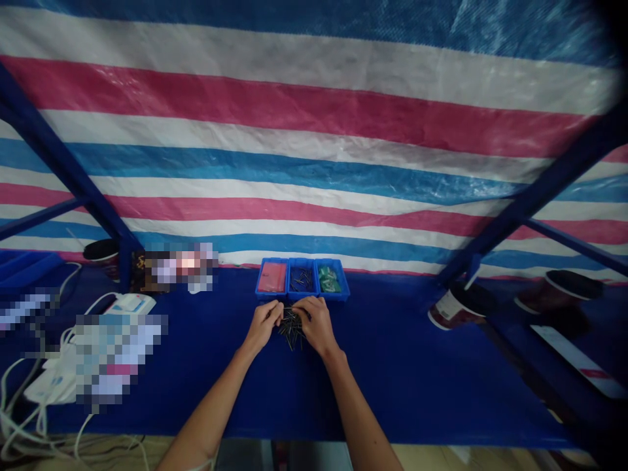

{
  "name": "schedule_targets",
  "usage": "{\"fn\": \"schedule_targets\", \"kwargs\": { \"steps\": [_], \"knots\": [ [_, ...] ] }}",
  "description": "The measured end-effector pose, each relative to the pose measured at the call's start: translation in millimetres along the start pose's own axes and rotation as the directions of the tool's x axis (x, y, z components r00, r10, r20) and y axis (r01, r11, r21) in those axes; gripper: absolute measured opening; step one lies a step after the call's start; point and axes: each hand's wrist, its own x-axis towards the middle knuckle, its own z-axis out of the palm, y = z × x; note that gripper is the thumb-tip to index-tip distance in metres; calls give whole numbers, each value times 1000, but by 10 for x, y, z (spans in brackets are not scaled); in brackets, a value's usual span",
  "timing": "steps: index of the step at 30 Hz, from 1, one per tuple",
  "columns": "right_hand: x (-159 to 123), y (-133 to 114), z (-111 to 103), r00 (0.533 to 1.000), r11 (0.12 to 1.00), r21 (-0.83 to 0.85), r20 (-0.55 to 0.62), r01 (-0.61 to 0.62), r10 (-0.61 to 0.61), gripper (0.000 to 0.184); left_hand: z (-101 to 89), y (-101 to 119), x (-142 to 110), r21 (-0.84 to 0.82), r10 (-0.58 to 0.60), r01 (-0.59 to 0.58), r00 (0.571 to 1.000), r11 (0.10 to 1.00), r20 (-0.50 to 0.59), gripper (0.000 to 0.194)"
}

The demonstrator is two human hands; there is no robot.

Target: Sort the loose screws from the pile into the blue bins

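Striped tarpaulin [314,144] hanging behind a blue-covered worktop [402,386], and we're looking at the middle of the back edge: three blue bins [301,278] in a row, dark screws in the centre one. Just in front, a loose pile of screws [292,330] sits between the left hand [262,325] and right hand [316,324], fingers [273,313] curled over it, but can't tell whether they're gripping any!

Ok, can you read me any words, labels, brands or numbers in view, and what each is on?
Nothing is readable. Too blurred to read:
the white label on the cup;
the blue marks on the white plastic device;
the gold print on the dark box;
the red mark on the white strip.
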Motion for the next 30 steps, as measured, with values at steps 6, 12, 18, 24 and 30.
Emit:
{"fn": "schedule_targets", "kwargs": {
  "steps": [6,12,18,24,30],
  "knots": [
    [419,125,-27,978,988,-120,-196,-93,68,17,-1,5,14,-62,-5,1,998,998,-63,45],
    [670,223,-67,978,972,-197,-188,-127,90,29,-4,-11,14,-14,-10,9,998,1000,-59,44],
    [58,222,-259,981,972,-182,-145,-151,125,23,-4,-41,17,-6,-12,12,998,1000,-60,42],
    [-388,456,-386,957,954,-83,15,-288,291,16,-2,-25,18,21,1,0,998,1000,-56,44],
    [-458,499,-302,963,948,-190,28,-257,267,10,0,-5,15,29,41,-39,997,999,-65,42]
  ]
}}
